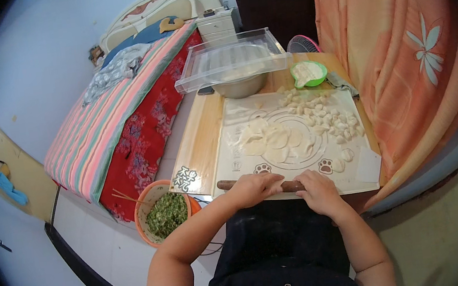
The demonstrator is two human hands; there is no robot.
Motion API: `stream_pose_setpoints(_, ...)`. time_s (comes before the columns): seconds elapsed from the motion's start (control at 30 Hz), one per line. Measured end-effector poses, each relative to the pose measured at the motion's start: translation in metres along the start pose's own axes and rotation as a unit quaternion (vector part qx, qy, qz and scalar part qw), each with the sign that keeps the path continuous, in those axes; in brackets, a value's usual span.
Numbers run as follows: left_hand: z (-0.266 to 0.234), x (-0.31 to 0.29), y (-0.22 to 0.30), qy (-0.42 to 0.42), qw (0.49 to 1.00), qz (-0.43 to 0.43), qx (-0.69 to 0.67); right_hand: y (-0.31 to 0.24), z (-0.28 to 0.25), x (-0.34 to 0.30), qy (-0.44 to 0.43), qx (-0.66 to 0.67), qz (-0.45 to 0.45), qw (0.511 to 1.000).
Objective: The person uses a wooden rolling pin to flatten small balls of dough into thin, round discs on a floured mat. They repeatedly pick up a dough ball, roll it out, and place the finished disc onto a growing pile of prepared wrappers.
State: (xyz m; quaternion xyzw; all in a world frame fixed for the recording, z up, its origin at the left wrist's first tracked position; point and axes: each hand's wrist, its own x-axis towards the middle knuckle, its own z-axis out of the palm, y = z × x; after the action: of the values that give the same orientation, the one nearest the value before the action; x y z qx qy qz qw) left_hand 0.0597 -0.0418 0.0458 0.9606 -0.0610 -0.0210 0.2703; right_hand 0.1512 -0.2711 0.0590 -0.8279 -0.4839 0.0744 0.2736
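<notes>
A brown wooden rolling pin (226,184) lies across the near edge of a pale dough mat (225,160). My left hand (254,189) is closed over its middle, and my right hand (319,191) grips its right end. A pale bit of dough seems to show by the pin between my hands, mostly hidden by my fingers. Beyond them, thin round dough wrappers (275,137) overlap in the mat's middle. Many small dough pieces (325,118) are scattered to the far right, with a few flattened ones (347,155) nearer my right hand.
A white scraper (367,165) lies at the mat's right edge. Behind the mat are a green bowl of flour (308,73) and a metal basin (240,87) under a clear plastic bin (271,39). An orange tub of chopped green filling (166,215) with chopsticks stands at lower left; a curtain (395,67) hangs right.
</notes>
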Motion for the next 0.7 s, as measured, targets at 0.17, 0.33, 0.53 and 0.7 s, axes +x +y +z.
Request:
stream_pose_setpoints(0.17, -0.014, -0.001, 0.005, -0.039, 0.998, 0.044, 0.016, 0.003, -0.004, -0.001, 0.002, -0.001, -0.004, 1.0)
stream_pose_setpoints(0.33, -0.021, -0.002, 0.01, -0.063, 0.996, 0.037, -0.045, -0.009, -0.016, -0.004, 0.014, -0.045, -0.034, 0.998)
stream_pose_setpoints(0.53, -0.006, -0.005, 0.006, -0.015, 0.995, -0.003, -0.094, -0.012, -0.018, -0.01, 0.038, -0.059, -0.065, 0.995)
stream_pose_setpoints(0.7, -0.004, 0.004, -0.004, -0.025, 0.966, -0.126, -0.224, -0.024, -0.02, -0.011, 0.054, -0.116, -0.111, 0.986)
